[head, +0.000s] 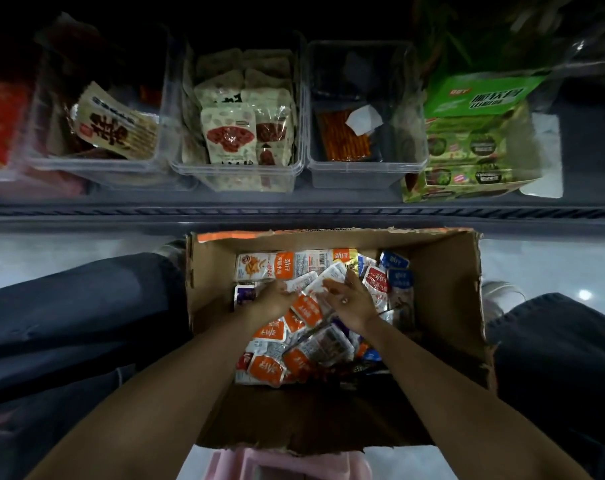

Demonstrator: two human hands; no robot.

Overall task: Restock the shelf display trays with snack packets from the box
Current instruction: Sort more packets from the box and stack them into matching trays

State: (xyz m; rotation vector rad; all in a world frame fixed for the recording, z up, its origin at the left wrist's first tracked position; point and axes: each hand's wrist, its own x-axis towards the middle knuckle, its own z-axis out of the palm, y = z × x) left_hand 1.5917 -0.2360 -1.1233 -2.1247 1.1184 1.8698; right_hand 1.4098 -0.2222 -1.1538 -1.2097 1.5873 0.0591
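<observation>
An open cardboard box point(446, 299) sits on the floor between my knees, filled with several small orange-and-white snack packets point(306, 310) plus some blue and red ones. Both my hands are down inside it. My left hand point(275, 299) rests on the pile with its fingers curled into the packets. My right hand point(349, 299) lies beside it, fingers fairly straight and touching a white packet point(325, 280). Above, on a dark shelf, stand clear display trays: one with cream-and-red packs point(238, 133), one with an orange pack point(342, 136).
A left tray point(96, 164) holds a beige packet with dark print. A green carton point(474, 140) of packs stands at the shelf's right. The shelf's grey front rail point(294, 213) runs across just beyond the box. My dark trouser legs flank the box on both sides.
</observation>
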